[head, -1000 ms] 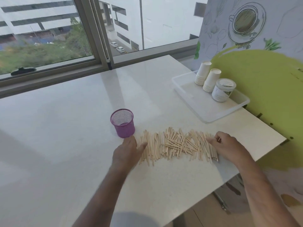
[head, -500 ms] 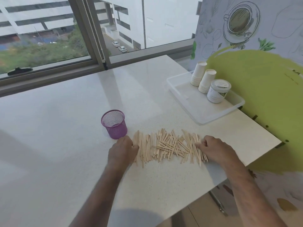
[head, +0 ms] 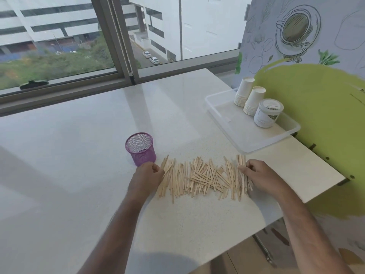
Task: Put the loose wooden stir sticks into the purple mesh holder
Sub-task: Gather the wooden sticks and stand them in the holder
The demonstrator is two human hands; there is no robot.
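Observation:
A heap of loose wooden stir sticks [head: 203, 177] lies spread across the white counter. The purple mesh holder [head: 140, 148] stands upright just behind the heap's left end, and looks empty. My left hand [head: 146, 177] sits at the left end of the heap with curled fingers pinching a few sticks that tilt upward. My right hand [head: 260, 176] is at the right end, fingers curled round several sticks there. Both hands bracket the pile from its two sides.
A clear plastic tray [head: 243, 135] at the back right holds two stacks of paper cups [head: 253, 100] and a lidded tub [head: 268, 113]. The counter's right edge [head: 308, 196] runs close to my right hand. A green wall panel stands beyond it.
Both hands have drawn inward, bunching the sticks into a narrower heap. Their fingers went from resting on the sticks to curling round the end ones, and some sticks now lift at the left.

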